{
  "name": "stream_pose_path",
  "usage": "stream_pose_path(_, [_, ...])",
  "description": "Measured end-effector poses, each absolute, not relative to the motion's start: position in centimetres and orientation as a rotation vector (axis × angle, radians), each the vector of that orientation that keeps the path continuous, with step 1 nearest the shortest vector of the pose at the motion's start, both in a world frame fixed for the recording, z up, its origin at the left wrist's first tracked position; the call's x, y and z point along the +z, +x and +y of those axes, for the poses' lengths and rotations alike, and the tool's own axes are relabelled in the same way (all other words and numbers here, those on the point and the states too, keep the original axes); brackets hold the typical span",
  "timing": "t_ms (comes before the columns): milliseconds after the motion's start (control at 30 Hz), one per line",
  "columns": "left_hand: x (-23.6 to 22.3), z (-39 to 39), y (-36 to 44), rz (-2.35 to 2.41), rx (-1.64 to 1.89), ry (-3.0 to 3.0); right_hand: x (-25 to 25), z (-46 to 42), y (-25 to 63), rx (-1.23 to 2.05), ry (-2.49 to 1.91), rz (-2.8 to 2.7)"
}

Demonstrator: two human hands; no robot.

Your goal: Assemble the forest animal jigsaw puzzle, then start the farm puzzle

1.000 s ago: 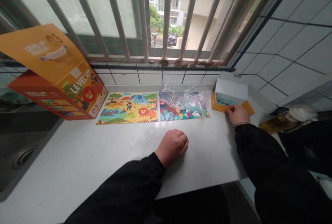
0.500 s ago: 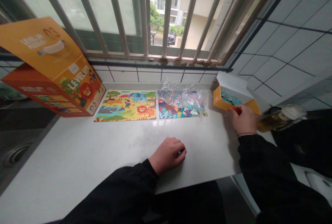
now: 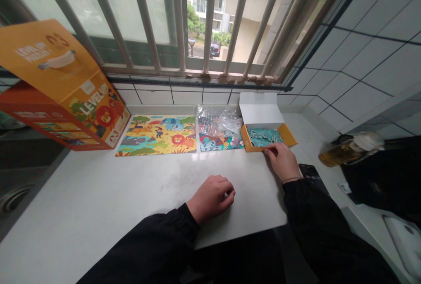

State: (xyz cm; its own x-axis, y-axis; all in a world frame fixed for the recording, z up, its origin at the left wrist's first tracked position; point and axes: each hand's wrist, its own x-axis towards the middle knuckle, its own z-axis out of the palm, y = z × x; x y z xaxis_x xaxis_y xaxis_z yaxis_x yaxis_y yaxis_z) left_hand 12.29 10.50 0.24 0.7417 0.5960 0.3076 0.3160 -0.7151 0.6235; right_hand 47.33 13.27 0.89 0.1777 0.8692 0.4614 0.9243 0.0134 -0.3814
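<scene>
My right hand point(image 3: 282, 160) pinches the front wall of a small yellow cardboard box point(image 3: 255, 148) with a raised white lid. Inside it lies a heap of teal puzzle pieces point(image 3: 263, 136). My left hand point(image 3: 213, 197) rests on the white counter, its fingers curled in a loose fist with nothing visible in them. Left of the small box, crumpled clear plastic wrap point(image 3: 219, 119) covers much of a colourful picture card point(image 3: 213, 143). Beside that, a yellow picture card point(image 3: 158, 137) with animals lies flat.
A large orange puzzle box point(image 3: 95, 108) stands open at the counter's left end. At the right are a dark phone point(image 3: 313, 178) and a glass jug point(image 3: 350, 149) of amber liquid. Barred windows and white tiles border the counter point(image 3: 131, 200) at the back.
My right hand has drawn the small yellow box leftwards, up against the plastic wrap and the second card. The phone has come into sight. My left hand stays put.
</scene>
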Motion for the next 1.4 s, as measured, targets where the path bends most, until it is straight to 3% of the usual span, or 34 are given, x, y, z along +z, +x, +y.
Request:
stream_pose_path(267, [1.2, 10.9, 11.7, 0.777, 0.770, 2.330, 2.7, 13.5, 40.8, -0.124, -1.689, -1.751])
stream_pose_path(533, [3.0, 15.5, 8.2, 1.115, 1.144, 2.277, 3.6, 17.3, 33.6, -0.068, -1.591, -1.719])
stream_pose_path(800, [0.2, 22.4, 4.5, 1.470, 0.869, 2.445, 1.3, 19.8, 30.6, 0.026, -1.580, -1.860])
stream_pose_path(1067, [-0.2, 24.4, 4.2, 1.584, 0.835, 2.449, 5.2, 22.4, 30.6, -0.214, -1.681, -1.719])
stream_pose_path(1400, [0.8, 23.8, 4.8, 1.515, 0.999, 2.430, 4.7, 29.7, 29.0, 0.241, -1.686, -2.307])
